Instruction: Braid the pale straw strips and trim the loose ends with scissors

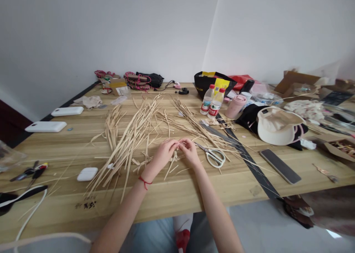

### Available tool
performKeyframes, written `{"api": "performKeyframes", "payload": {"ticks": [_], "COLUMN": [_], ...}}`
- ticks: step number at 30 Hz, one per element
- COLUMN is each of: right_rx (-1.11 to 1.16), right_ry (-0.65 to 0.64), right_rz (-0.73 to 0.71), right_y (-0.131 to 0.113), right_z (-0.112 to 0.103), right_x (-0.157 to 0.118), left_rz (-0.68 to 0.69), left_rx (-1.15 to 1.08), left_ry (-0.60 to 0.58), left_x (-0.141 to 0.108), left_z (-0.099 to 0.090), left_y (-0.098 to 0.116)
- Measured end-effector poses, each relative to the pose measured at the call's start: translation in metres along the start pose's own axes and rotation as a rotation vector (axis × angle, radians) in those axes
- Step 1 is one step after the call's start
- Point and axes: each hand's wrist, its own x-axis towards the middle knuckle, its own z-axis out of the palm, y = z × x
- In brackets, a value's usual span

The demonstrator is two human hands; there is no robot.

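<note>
My left hand (164, 153), with a red cord on its wrist, meets my right hand (189, 151) above the middle of the table. Both are closed in a pinch, fingertips together, on a braided straw piece (175, 157) that hangs just below them. My fingers hide most of what they grip. Long loose straw strips (138, 121) spread to the left of my hands, and another bundle of straw (194, 123) fans out behind and to the right. White-handled scissors (215, 157) lie right beside my right hand.
Two water bottles (212, 103), a pink cup (235, 106) and a cream cap (280, 125) stand at the right. A phone (280, 166) lies near the front edge. On the left are a white earbud case (87, 174) and white power banks (46, 126).
</note>
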Motion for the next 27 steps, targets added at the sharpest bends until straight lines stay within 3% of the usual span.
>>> {"api": "performKeyframes", "payload": {"ticks": [6,14,21,27], "right_rx": [0.038,0.024,-0.02,0.026], "right_ry": [-0.019,-0.027,-0.035,-0.044], "right_rz": [0.096,0.21,0.035,0.059], "right_y": [0.003,-0.002,0.002,0.004], "right_z": [0.0,0.005,0.002,0.0], "right_x": [-0.001,-0.003,-0.001,-0.001], "left_rz": [-0.176,-0.32,-0.215,-0.241], "left_rx": [-0.075,0.079,0.323,0.385], "left_ry": [-0.014,-0.097,-0.094,-0.059], "left_x": [0.003,0.007,0.005,0.002], "left_z": [0.004,0.002,0.006,0.007], "left_y": [-0.001,0.01,0.02,0.019]}}
